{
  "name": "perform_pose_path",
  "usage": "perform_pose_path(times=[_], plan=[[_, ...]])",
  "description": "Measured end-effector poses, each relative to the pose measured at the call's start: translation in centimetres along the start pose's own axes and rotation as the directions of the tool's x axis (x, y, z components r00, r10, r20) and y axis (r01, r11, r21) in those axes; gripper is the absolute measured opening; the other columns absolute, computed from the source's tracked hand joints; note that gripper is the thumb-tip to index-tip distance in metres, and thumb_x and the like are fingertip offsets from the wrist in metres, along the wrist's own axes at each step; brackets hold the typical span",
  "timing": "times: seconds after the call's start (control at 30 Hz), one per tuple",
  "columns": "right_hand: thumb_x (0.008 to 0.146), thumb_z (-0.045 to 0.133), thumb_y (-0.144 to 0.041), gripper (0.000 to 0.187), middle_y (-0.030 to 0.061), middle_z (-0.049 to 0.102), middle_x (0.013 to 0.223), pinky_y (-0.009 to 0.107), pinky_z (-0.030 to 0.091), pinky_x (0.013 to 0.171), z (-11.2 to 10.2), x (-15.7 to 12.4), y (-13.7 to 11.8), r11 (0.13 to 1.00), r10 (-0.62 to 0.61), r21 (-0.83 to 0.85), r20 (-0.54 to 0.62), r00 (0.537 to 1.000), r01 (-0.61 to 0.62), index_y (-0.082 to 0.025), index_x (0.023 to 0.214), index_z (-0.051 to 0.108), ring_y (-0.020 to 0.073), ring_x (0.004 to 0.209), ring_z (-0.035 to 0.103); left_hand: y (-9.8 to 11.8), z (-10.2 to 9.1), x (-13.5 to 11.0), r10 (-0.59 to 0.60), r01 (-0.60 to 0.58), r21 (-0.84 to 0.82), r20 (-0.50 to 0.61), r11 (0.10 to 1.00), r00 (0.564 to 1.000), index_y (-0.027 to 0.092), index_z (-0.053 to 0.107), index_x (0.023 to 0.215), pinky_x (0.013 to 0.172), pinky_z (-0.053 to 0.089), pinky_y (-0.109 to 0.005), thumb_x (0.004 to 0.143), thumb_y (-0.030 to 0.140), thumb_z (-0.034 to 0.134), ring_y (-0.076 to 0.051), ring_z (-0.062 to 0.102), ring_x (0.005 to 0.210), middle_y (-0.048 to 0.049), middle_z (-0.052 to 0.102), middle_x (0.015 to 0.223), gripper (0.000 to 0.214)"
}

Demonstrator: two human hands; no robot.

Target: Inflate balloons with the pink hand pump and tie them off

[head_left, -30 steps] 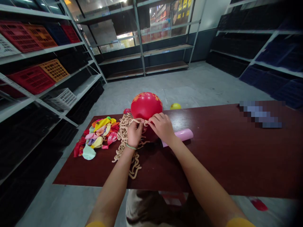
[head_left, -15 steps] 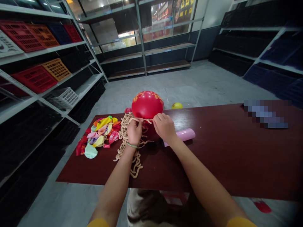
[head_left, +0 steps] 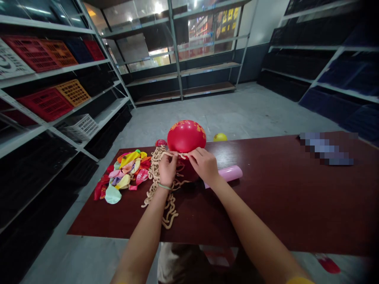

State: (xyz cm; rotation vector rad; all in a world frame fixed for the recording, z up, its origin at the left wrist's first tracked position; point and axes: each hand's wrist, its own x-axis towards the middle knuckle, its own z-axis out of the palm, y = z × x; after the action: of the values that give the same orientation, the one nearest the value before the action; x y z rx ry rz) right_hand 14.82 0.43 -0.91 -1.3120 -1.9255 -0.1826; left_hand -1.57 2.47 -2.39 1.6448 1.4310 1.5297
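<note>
An inflated red balloon with gold print stands on the dark red table. Just below it, my left hand and my right hand are both closed, pinching a beige curly string stretched between them at the balloon's base. A heap of the same beige string trails from my left hand down to the table's near edge. The balloon's neck is hidden behind my fingers.
A pile of limp coloured balloons lies left of the string. A pink pump lies behind my right wrist. A yellow balloon sits on the floor beyond the table. Shelves with crates line the left.
My hands have stayed at the balloon's base with small finger shifts on the string. The view tilted slightly, so everything sits a little lower in the picture.
</note>
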Motion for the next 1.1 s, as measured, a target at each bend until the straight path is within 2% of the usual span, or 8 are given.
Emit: perform_pose_path(times=[0.2,0.3,0.37,0.43,0.5,0.73,0.93,1.1], plan=[[0.098,0.046,-0.035,0.021,-0.0008,0.070,0.077,0.027,0.043,0.062,0.5,-0.2,0.0,0.951,0.227,0.236,-0.084,0.970,-0.202,-0.025,0.097,0.064,0.0150,0.063,0.063,0.7,0.3,-0.2,0.116,-0.082,-0.196,0.169,0.977,0.979,0.020,0.067,0.108,0.095,0.051,-0.037,0.090,0.037,0.061,-0.022,0.063,0.112,-0.0115,0.065,0.121,0.026],[0.097,0.042,-0.031,0.025,0.0071,0.070,0.106,0.036,0.050,0.086,0.7,0.1,0.7,0.936,0.263,0.286,-0.183,0.947,-0.205,-0.024,0.113,0.060,0.0226,0.100,0.066,0.2,0.5,-0.2,0.125,-0.074,-0.220,0.226,0.973,0.966,0.026,0.058,0.130,0.107,0.044,-0.040,0.090,0.035,0.061,-0.024,0.047,0.136,-0.0115,0.050,0.145,0.041],[0.097,0.041,-0.028,0.035,0.0116,0.060,0.132,0.046,0.044,0.103,0.9,0.3,1.4,0.942,0.240,0.284,-0.194,0.951,-0.180,-0.022,0.130,0.052,0.0255,0.128,0.052,-0.3,0.5,-0.1,0.077,-0.024,-0.210,0.248,0.977,0.966,0.027,0.052,0.137,0.107,0.044,-0.041,0.090,0.034,0.061,-0.024,0.046,0.137,-0.0119,0.046,0.149,0.048],[0.096,0.040,-0.025,0.042,0.0130,0.052,0.142,0.049,0.040,0.109,1.2,0.3,1.9,0.944,0.229,0.279,-0.168,0.959,-0.177,-0.021,0.138,0.045,0.0255,0.137,0.042,-0.5,0.6,0.0,0.049,0.004,-0.207,0.251,0.978,0.967,0.025,0.054,0.135,0.105,0.046,-0.041,0.090,0.034,0.061,-0.024,0.051,0.133,-0.0130,0.051,0.145,0.046],[0.096,0.039,-0.023,0.043,0.0128,0.054,0.139,0.049,0.041,0.107,1.4,0.3,2.2,0.934,0.250,0.296,-0.137,0.958,-0.201,-0.021,0.138,0.045,0.0250,0.133,0.047,-0.5,0.5,0.0,0.030,0.022,-0.211,0.241,0.977,0.970,0.022,0.060,0.127,0.102,0.048,-0.040,0.091,0.034,0.060,-0.023,0.059,0.123,-0.0131,0.060,0.134,0.038],[0.096,0.041,-0.024,0.025,0.0091,0.066,0.110,0.042,0.047,0.095,0.9,0.2,1.5,0.934,0.219,0.315,-0.122,0.968,-0.171,-0.021,0.111,0.060,0.0236,0.105,0.059,-0.4,0.3,-0.1,-0.037,0.066,-0.193,0.150,0.979,0.988,0.018,0.067,0.105,0.074,0.056,-0.031,0.091,0.040,0.057,-0.017,0.068,0.078,-0.0063,0.071,0.086,0.028],[0.097,0.042,-0.025,0.019,0.0065,0.065,0.094,0.038,0.048,0.087,0.6,0.2,1.1,0.954,0.118,0.287,-0.093,0.989,-0.087,-0.022,0.096,0.061,0.0220,0.092,0.059,0.4,-0.4,0.3,0.058,-0.043,-0.108,0.134,0.993,0.989,0.019,0.067,0.104,0.071,0.055,-0.029,0.094,0.040,0.053,-0.016,0.067,0.073,-0.0035,0.069,0.080,0.027],[0.096,0.045,-0.024,0.018,0.0082,0.063,0.101,0.037,0.047,0.091,1.2,0.0,0.0,0.958,-0.039,0.280,-0.087,0.995,0.062,-0.021,0.097,0.063,0.0219,0.099,0.058,2.5,-2.7,0.9,0.103,-0.109,0.025,0.172,0.994,0.980,0.020,0.067,0.108,0.079,0.053,-0.028,0.095,0.033,0.050,-0.016,0.069,0.083,-0.0037,0.072,0.092,0.024]])
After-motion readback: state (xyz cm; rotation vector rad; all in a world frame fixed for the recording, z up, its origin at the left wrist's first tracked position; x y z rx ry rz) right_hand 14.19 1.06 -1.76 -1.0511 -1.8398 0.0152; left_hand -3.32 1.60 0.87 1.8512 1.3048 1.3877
